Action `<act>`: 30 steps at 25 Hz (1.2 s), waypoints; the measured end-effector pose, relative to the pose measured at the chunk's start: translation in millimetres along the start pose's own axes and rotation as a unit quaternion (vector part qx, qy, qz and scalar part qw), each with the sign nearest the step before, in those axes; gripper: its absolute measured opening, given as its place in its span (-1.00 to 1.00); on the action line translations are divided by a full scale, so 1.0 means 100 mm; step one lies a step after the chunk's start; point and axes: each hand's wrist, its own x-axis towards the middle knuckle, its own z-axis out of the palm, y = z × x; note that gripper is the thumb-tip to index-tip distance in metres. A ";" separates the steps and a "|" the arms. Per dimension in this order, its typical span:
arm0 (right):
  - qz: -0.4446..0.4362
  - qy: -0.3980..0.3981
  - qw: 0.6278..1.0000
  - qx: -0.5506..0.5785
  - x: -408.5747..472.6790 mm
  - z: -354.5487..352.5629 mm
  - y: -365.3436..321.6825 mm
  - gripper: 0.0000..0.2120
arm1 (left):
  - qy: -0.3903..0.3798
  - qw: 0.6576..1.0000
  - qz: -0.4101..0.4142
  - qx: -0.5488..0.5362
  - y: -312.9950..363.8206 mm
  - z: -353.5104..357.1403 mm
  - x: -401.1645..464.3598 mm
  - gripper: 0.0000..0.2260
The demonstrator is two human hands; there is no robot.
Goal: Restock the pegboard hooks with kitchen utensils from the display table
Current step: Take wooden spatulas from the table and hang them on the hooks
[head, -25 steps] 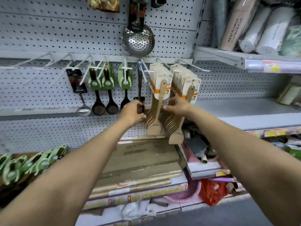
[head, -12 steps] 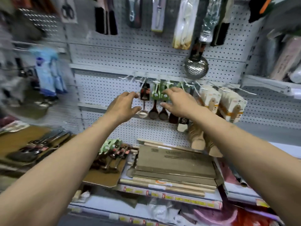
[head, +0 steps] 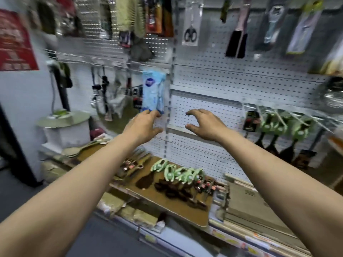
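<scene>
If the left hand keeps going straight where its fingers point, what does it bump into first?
Probably the blue packet: the left hand already has its fingertips at the packet's bottom edge. Depth is blurry, so contact is uncertain.

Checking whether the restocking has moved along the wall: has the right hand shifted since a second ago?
Yes. The right hand has moved left along the pegboard, away from the green-carded ladles, and holds nothing.

A white pegboard wall (head: 213, 80) fills the back, split by a slotted upright (head: 173, 75). At left stands a plain white wall (head: 24, 93) with a red poster (head: 14, 39). The floor (head: 115, 242) is grey
</scene>
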 end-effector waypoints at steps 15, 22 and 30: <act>-0.075 -0.047 0.995 0.055 2.94 1.56 -2.13 -0.47 | 0.007 0.997 -0.078 0.011 -3.43 -0.35 0.77 -0.56; -0.067 -0.085 0.991 0.082 4.63 2.33 -2.66 -0.45 | -0.028 0.993 -0.114 -0.009 -4.88 -0.13 1.76 -0.58; -0.022 -0.145 0.987 0.070 5.88 3.55 -3.05 -0.49 | -0.095 0.985 -0.130 -0.069 -6.42 0.55 2.55 -0.57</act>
